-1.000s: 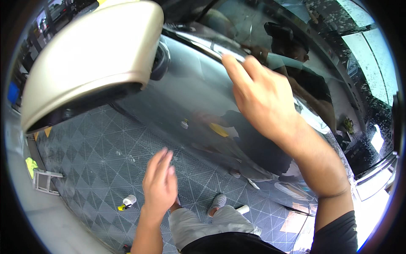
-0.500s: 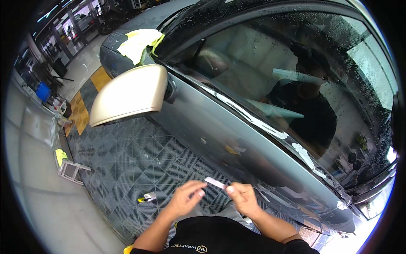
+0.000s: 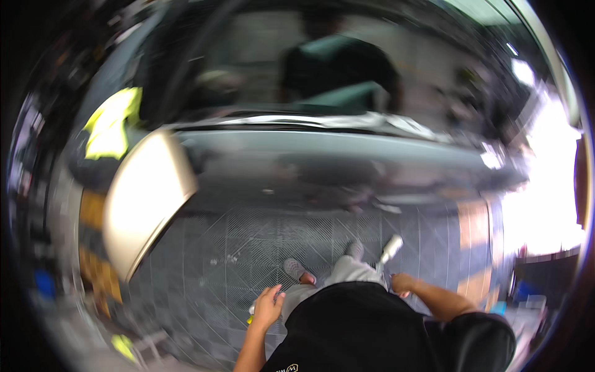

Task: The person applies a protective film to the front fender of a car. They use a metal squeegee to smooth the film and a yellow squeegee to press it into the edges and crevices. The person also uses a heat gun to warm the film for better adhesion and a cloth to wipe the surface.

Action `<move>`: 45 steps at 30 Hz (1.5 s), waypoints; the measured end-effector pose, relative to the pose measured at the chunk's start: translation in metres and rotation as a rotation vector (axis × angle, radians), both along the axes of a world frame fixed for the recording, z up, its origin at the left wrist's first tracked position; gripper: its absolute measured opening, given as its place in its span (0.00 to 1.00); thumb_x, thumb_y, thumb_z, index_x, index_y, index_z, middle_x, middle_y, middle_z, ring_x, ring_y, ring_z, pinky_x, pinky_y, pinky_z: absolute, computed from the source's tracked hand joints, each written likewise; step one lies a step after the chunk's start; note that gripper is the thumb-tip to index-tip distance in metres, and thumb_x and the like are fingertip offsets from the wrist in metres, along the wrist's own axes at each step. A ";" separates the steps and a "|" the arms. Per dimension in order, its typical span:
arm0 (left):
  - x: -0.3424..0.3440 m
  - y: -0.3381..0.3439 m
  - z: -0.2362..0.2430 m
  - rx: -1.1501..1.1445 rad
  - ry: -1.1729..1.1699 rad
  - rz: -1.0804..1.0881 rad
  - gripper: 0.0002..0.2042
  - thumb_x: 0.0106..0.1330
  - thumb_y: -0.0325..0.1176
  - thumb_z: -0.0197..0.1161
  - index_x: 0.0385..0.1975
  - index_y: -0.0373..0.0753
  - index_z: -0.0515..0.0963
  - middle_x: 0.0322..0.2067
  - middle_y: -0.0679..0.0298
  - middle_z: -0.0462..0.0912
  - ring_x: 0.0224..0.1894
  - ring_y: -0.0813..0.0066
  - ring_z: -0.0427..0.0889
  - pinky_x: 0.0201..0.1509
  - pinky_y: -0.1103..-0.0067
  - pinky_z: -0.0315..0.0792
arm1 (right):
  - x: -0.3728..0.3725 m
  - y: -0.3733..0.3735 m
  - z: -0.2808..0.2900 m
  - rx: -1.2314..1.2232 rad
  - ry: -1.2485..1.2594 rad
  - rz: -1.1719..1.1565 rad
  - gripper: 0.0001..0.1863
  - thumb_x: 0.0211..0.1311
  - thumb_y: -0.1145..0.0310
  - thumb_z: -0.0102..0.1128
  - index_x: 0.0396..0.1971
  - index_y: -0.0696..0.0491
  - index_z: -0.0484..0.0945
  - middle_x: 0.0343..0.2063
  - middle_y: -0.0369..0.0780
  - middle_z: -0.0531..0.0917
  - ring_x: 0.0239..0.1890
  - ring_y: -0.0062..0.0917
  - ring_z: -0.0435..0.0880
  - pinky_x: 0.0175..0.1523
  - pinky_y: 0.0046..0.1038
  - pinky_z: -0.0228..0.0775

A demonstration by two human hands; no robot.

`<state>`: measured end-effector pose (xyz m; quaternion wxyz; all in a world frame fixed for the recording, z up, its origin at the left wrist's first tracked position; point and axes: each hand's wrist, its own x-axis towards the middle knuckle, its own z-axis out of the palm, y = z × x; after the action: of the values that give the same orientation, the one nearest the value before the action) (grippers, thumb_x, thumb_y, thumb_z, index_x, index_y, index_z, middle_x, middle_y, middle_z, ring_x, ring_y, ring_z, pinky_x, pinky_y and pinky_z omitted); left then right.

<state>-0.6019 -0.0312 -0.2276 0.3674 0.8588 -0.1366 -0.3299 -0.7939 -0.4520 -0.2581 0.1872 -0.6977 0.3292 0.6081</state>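
Beside my left leg, my left hand hangs with its fingers stretched out and nothing in them. A small white and yellow object on the floor shows partly behind it. My right hand is curled closed at my right side. What it holds, if anything, is hidden. Just beyond it lies a white bottle-like object, blurred. In front of me is a grey car door with a pale gold side mirror at the left. A wrinkled white strip runs along the window's lower edge.
A bright yellow cloth rests on the car beyond the mirror. The dark floor tiles have orange-brown sections at both sides. A low step stand with a yellow cloth is at the lower left. Dark shelving or a cart stands at the right.
My view has swung to the right and is blurred. My hands have parted: the left dropped to my side, the right moved right. The white strip from my right hand is out of sight.
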 end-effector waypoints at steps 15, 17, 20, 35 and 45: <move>0.037 0.033 -0.113 0.396 0.192 -0.493 0.19 0.70 0.36 0.64 0.57 0.32 0.81 0.44 0.52 0.89 0.47 0.64 0.87 0.54 0.71 0.78 | -0.173 0.132 -0.030 0.068 -0.588 -0.578 0.19 0.61 0.69 0.52 0.47 0.65 0.79 0.42 0.60 0.86 0.49 0.53 0.85 0.56 0.47 0.76; 0.025 0.012 -0.109 0.521 0.124 -0.622 0.20 0.70 0.37 0.64 0.57 0.32 0.81 0.42 0.54 0.89 0.46 0.66 0.87 0.53 0.72 0.78 | -0.204 0.145 -0.051 -0.083 -0.626 -0.706 0.18 0.60 0.69 0.52 0.45 0.67 0.79 0.42 0.62 0.85 0.49 0.54 0.85 0.56 0.48 0.76; -0.004 -0.030 -0.104 0.457 0.250 -0.578 0.20 0.70 0.38 0.65 0.57 0.32 0.81 0.41 0.54 0.89 0.46 0.67 0.87 0.53 0.72 0.78 | -0.257 0.140 -0.063 -0.182 -0.593 -0.998 0.16 0.57 0.71 0.53 0.33 0.69 0.84 0.39 0.63 0.85 0.46 0.52 0.88 0.52 0.47 0.79; -0.081 -0.248 -0.151 0.684 0.264 -0.985 0.19 0.71 0.35 0.65 0.58 0.31 0.80 0.37 0.61 0.87 0.35 0.76 0.83 0.43 0.77 0.78 | -0.421 0.182 -0.030 0.086 -0.513 -1.183 0.20 0.63 0.62 0.58 0.49 0.62 0.76 0.38 0.59 0.85 0.46 0.56 0.84 0.52 0.50 0.76; -0.165 -0.393 -0.209 0.536 0.299 -0.927 0.16 0.74 0.34 0.61 0.56 0.33 0.79 0.36 0.66 0.84 0.32 0.81 0.80 0.34 0.81 0.74 | -0.503 0.197 -0.012 -0.194 -0.506 -1.415 0.17 0.66 0.65 0.55 0.48 0.58 0.83 0.42 0.53 0.87 0.45 0.49 0.86 0.54 0.45 0.77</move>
<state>-0.7673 -0.4246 -0.4365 -0.0322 0.7161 -0.3577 -0.5985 -1.2967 -0.2546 -0.2703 0.5402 -0.4517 0.6976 0.1327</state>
